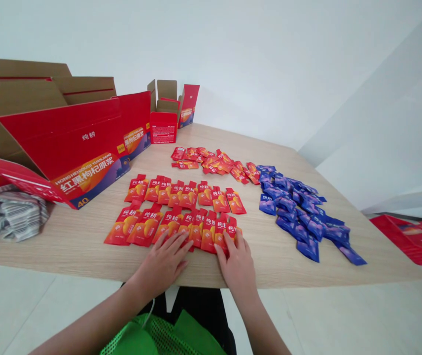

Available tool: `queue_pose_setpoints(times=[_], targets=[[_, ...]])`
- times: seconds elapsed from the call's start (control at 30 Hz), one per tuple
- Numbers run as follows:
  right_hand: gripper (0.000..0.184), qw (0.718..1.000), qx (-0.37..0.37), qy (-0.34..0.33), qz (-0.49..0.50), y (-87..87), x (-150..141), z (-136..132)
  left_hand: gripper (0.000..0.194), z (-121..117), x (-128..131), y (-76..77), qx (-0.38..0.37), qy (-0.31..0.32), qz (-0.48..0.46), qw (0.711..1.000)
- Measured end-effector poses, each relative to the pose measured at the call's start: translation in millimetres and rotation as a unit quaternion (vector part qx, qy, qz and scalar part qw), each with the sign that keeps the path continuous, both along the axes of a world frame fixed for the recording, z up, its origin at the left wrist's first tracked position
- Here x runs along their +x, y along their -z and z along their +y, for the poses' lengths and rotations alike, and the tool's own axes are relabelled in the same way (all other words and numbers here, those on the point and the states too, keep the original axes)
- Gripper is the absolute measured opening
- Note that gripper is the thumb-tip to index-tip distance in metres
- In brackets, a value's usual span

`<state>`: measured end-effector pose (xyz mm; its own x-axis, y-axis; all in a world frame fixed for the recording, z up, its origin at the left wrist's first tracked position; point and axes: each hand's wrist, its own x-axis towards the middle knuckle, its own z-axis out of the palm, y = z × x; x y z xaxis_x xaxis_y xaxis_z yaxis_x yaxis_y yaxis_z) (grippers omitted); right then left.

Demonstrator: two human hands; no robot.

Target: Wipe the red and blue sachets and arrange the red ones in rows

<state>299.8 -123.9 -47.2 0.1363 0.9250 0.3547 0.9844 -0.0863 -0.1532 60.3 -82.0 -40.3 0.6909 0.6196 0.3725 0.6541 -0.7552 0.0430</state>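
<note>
Red-orange pouches lie in two rows before me: a far row of pouches and a near row of pouches, partly overlapping. My left hand rests with fingers spread on the lower edges of pouches in the middle of the near row. At that row's right end, my right hand lies with its fingers stretched over the last pouches. Neither hand grips anything that I can see. My fingers hide the bottoms of several pouches.
Behind the rows is a loose heap of red pouches. Blue pouches are piled to the right. Open red cartons fill the left side, with a smaller carton farther back. A striped cloth lies at the left edge of the table.
</note>
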Motion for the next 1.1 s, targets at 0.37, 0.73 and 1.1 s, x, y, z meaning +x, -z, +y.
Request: queue_pose_setpoints(times=[0.37,0.73,1.1], targets=[[0.045,0.999,0.037,-0.024,0.027,7.9,22.8,-2.2,0.043,-1.0,-20.2,-10.2,0.018,-0.104,-0.023,0.994],[0.036,0.982,-0.04,-0.182,-0.006,9.7,16.7,-5.0,0.038,2.8,-45.8,8.3,0.018,-0.188,0.006,0.982],[0.047,0.982,0.075,-0.155,0.082,-28.1,73.6,38.9,0.026,2.0,-61.7,7.1,0.11,-0.155,-0.198,0.961]])
